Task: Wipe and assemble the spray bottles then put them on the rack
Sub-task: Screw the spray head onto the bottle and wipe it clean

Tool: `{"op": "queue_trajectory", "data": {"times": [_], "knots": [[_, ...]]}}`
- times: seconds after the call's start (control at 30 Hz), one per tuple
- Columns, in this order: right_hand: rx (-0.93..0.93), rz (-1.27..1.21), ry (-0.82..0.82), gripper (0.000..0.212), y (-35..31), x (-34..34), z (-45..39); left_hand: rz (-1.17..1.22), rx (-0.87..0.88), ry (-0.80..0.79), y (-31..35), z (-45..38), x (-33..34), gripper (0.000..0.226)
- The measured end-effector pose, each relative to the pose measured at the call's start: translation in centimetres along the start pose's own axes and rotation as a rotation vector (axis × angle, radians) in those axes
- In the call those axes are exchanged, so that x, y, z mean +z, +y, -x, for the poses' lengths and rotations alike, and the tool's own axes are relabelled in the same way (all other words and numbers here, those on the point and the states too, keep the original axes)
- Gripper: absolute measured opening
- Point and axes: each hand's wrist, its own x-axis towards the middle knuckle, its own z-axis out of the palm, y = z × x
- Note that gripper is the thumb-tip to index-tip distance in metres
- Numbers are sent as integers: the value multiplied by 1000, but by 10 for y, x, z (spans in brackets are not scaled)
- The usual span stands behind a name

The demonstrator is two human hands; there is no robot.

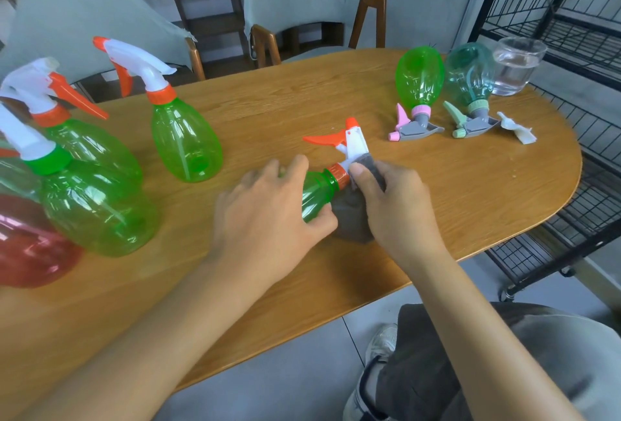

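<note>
Left hand grips the body of a green spray bottle lying on its side on the wooden surface, fingers curled over it, thumb underneath. Right hand clamps a grey cloth against the bottle's neck, thumb pressing by the orange collar; white-and-orange trigger head points away from the person. At left, upright: a red bottle at the near edge, then three green bottles with trigger heads on. Farther right, a green bottle with a pink-and-grey head and a teal bottle with a green-and-grey head, both tipped onto their sprayers, just beside each other. A white scrap lies near them. A glass of water stands at the far right edge. Black wire rack stands beyond the surface, right side. Grey chairs behind.
</note>
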Motion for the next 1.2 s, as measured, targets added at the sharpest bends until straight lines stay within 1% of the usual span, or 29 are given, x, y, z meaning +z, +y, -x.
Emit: {"op": "queue_trajectory", "data": {"times": [0.13, 0.27, 0.37, 0.47, 0.57, 0.6, 0.7, 0.77, 0.9, 1.0, 1.07, 1.13, 1.2], "knots": [[-95, 155, 24, 32, 5, 7, 2, 19, -48, 14, -1, -4, 0, 46], [-93, 113, -2, 34, 3, -1, 2, 71, -93, 61, -6, -7, 2, 45], [-105, 63, -28, 34, -2, 0, 7, 248, -147, 125, -19, -19, 8, 48], [-113, 33, 1, 32, -4, 2, 9, 453, -116, 170, -34, -32, 19, 53], [-80, -10, 13, 18, -7, 1, 10, 614, -152, 198, -44, -43, 31, 58], [-63, -12, 3, 23, -7, 1, 10, 643, -168, 205, -46, -47, 35, 58], [-18, -1, -91, 62, -7, -1, 8, 731, -201, 212, -50, -61, 44, 58], [-3, -21, -148, 78, -7, -5, 6, 747, -216, 234, -52, -71, 49, 59], [20, -69, -251, 97, -5, -12, 3, 716, -228, 278, -55, -87, 54, 62], [17, -59, -287, 103, -2, -14, 1, 655, -267, 291, -53, -101, 51, 67], [12, -42, -252, 99, 0, -14, 0, 609, -309, 321, -52, -108, 49, 69], [24, -38, -154, 86, 3, -14, -2, 579, -315, 372, -50, -110, 47, 70], [33, -19, -58, 70, 4, -14, -3, 543, -275, 431, -46, -105, 46, 70]]}}
